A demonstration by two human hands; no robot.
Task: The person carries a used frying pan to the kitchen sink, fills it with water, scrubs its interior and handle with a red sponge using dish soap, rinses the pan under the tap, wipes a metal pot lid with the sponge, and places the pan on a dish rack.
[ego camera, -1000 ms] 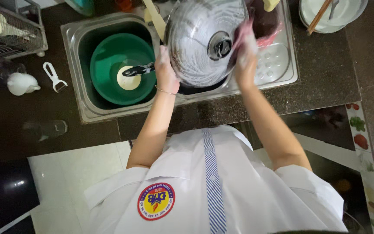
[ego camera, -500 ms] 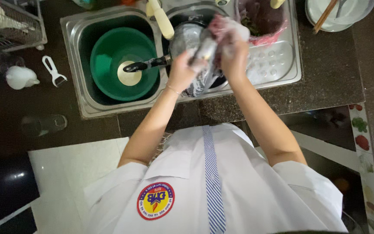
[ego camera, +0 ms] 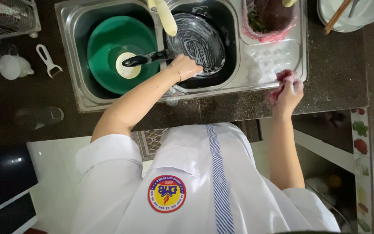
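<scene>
A black frying pan [ego camera: 200, 41], streaked with soap foam, lies flat in the right basin of the steel sink [ego camera: 260, 65]. Its handle [ego camera: 146, 58] points left over the green bowl. My left hand [ego camera: 187, 67] grips the pan's near rim. My right hand [ego camera: 287, 89] is off to the right, at the sink's front edge by the dark counter, closed on a red scrubbing sponge [ego camera: 282, 77].
A green plastic bowl [ego camera: 109, 43] with a small cream dish [ego camera: 127, 69] fills the left basin. A cream faucet [ego camera: 165, 17] hangs over the divider. Pink strainer basket [ego camera: 269, 21], plate with chopsticks [ego camera: 351, 13], peeler [ego camera: 48, 60], white cup [ego camera: 14, 67], glass [ego camera: 37, 117], wire rack [ego camera: 5, 17].
The pan, held up on edge between both hands before, now lies flat in the right basin. My right hand has drawn away to the right with the sponge.
</scene>
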